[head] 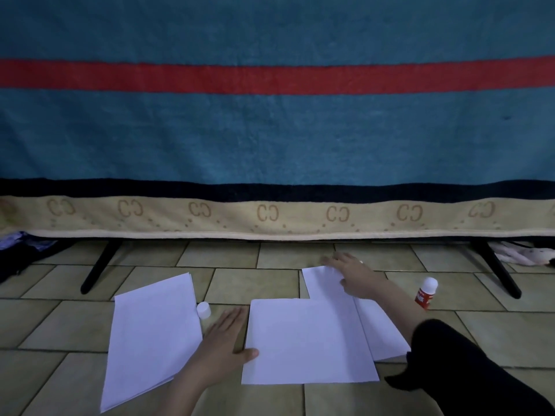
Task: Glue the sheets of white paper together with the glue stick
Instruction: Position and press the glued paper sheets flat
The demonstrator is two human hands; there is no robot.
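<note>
A white sheet point(306, 340) lies flat on the tiled floor in front of me, overlapping a second white sheet point(381, 328) that sticks out behind and to its right. My left hand point(223, 343) rests flat on the floor with its thumb on the front sheet's left edge. My right hand point(356, 276) presses with spread fingers on the far corner of the rear sheet. A stack of white paper point(150, 337) lies to the left. A red glue stick point(426, 292) stands to the right. Its white cap point(204, 310) sits between the stack and my left hand.
A blue blanket with a red stripe point(276, 76) hangs over a frame straight ahead, its black legs point(100, 265) angled onto the floor at both sides. Dark cloth point(18, 259) lies at the far left, pale cloth point(522, 253) at the far right.
</note>
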